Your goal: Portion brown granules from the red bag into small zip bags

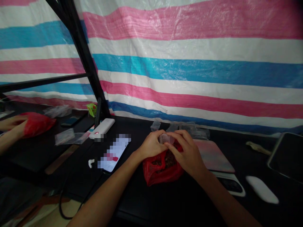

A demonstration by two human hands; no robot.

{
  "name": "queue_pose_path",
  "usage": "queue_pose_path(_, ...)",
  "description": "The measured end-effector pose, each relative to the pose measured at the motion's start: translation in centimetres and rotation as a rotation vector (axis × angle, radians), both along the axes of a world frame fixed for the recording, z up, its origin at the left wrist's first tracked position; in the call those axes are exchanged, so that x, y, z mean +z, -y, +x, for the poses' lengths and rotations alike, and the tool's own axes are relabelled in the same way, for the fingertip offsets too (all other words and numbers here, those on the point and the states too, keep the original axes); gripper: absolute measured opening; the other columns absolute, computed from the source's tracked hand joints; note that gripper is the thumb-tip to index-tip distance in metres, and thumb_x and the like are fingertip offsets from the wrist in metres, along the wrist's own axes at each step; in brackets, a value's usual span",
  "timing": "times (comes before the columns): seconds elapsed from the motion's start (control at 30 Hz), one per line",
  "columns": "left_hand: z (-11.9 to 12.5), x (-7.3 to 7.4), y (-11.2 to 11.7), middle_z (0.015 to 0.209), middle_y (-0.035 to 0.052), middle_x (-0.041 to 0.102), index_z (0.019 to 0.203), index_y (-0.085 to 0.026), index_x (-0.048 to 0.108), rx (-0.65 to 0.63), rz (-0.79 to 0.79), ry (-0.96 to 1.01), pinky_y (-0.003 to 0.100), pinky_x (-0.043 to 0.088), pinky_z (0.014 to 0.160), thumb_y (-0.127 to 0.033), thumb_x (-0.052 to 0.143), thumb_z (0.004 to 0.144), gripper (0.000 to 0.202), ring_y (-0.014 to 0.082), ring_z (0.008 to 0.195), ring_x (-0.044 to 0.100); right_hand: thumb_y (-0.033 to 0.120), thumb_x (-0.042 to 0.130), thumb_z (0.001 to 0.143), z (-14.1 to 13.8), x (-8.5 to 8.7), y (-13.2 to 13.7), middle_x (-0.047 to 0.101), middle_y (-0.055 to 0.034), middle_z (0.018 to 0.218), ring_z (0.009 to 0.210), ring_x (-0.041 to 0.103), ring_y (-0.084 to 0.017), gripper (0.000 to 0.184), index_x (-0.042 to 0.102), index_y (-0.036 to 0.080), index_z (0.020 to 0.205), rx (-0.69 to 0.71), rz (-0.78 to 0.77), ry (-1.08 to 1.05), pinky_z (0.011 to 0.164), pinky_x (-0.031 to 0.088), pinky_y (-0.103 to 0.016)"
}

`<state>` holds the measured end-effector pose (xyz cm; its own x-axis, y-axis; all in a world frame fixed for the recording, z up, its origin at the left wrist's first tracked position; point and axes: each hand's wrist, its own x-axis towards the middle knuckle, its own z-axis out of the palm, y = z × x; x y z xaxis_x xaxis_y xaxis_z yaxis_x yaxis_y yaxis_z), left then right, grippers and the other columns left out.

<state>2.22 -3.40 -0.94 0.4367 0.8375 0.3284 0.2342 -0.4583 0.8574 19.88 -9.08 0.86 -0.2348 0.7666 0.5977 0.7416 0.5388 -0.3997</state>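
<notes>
My left hand (pixel 151 145) and my right hand (pixel 188 154) meet above an open red plastic bag (pixel 161 171) on the dark table (pixel 165 201). Between the fingertips of both hands sits a small clear plastic item (pixel 166 138), like a tiny container or pouch. Both hands are closed in a pinch on it. Brownish contents show inside the red bag, too dim to name. Several small clear pouches (pixel 180 127) lie just beyond my hands.
A phone (pixel 113 153) and a white power bank (pixel 102 128) lie to the left, a digital scale (pixel 217 164) and a white mouse-like object (pixel 261 189) to the right. At far left another person's hands hold a red bag (pixel 36 123). A striped tarp (pixel 189 63) hangs behind.
</notes>
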Motion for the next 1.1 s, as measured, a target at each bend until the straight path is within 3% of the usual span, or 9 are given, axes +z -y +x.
queue_pose_path(0.2, 0.1, 0.2, -0.2, 0.079, -0.0013, 0.063, 0.09, -0.017, 0.064, -0.04, -0.053, 0.089, 0.023, 0.041, 0.063, -0.032, 0.076, 0.078, 0.023, 0.0123, 0.068, 0.055, 0.018, 0.043, 0.102, 0.1, 0.1, 0.1, 0.057, -0.0096, 0.129, 0.125, 0.057, -0.026, 0.035, 0.064, 0.03, 0.128, 0.07, 0.053, -0.037, 0.11, 0.045, -0.047)
queue_pose_path(0.33, -0.3, 0.3, -0.8, 0.08, -0.0014, 0.058, 0.086, -0.018, 0.057, 0.082, 0.003, 0.1, 0.025, 0.041, 0.066, -0.039, 0.072, 0.084, 0.025, 0.012, 0.069, 0.05, 0.016, 0.047, 0.099, 1.5, 1.3, -0.1, 0.055, -0.0112, 0.125, 0.121, 0.057, -0.027, 0.034, 0.063, 0.027, 0.127, 0.011, 0.059, -0.078, 0.108, 0.045, -0.047)
queue_pose_path(0.47, -1.2, 0.0, -1.1, 0.078, -0.0029, 0.053, 0.085, -0.02, 0.052, 0.123, -0.038, -0.004, 0.026, 0.039, 0.065, -0.042, 0.075, 0.08, 0.033, 0.0127, 0.069, 0.047, 0.003, 0.045, 0.089, 2.9, 2.2, -0.4, 0.058, -0.0091, 0.123, 0.118, 0.057, -0.025, 0.04, 0.066, 0.025, 0.116, 0.188, -0.142, 0.076, 0.104, 0.046, -0.042)
queue_pose_path(0.57, -1.6, -0.5, -1.1, 0.078, -0.0034, 0.056, 0.088, -0.02, 0.054, 0.027, -0.11, -0.112, 0.026, 0.038, 0.063, -0.036, 0.081, 0.072, 0.036, 0.0132, 0.068, 0.049, -0.005, 0.048, 0.077, 3.2, 1.7, -0.6, 0.061, -0.008, 0.118, 0.111, 0.059, -0.024, 0.049, 0.067, 0.023, 0.113, 0.207, -0.272, 0.269, 0.098, 0.045, -0.039)
queue_pose_path(0.73, -1.2, -1.4, -1.6, 0.076, -0.0034, 0.057, 0.083, -0.02, 0.053, -0.021, -0.13, -0.088, 0.025, 0.038, 0.064, -0.009, 0.061, 0.07, 0.018, 0.0128, 0.069, 0.052, -0.001, 0.053, 0.076, 2.9, 0.6, -0.7, 0.061, -0.0115, 0.115, 0.111, 0.057, -0.027, 0.048, 0.067, 0.017, 0.119, 0.061, -0.25, 0.4, 0.098, 0.042, -0.041)
queue_pose_path(1.1, -0.1, -0.9, -1.4, 0.07, -0.0049, 0.049, 0.073, -0.019, 0.049, 0.082, -0.264, 0.183, 0.025, 0.036, 0.065, -0.011, 0.059, 0.071, 0.013, 0.0112, 0.067, 0.046, 0.001, 0.056, 0.076, 1.5, -0.1, -0.3, 0.067, -0.008, 0.12, 0.11, 0.061, -0.025, 0.046, 0.066, 0.021, 0.115, 0.166, -0.292, 0.318, 0.097, 0.041, -0.039)
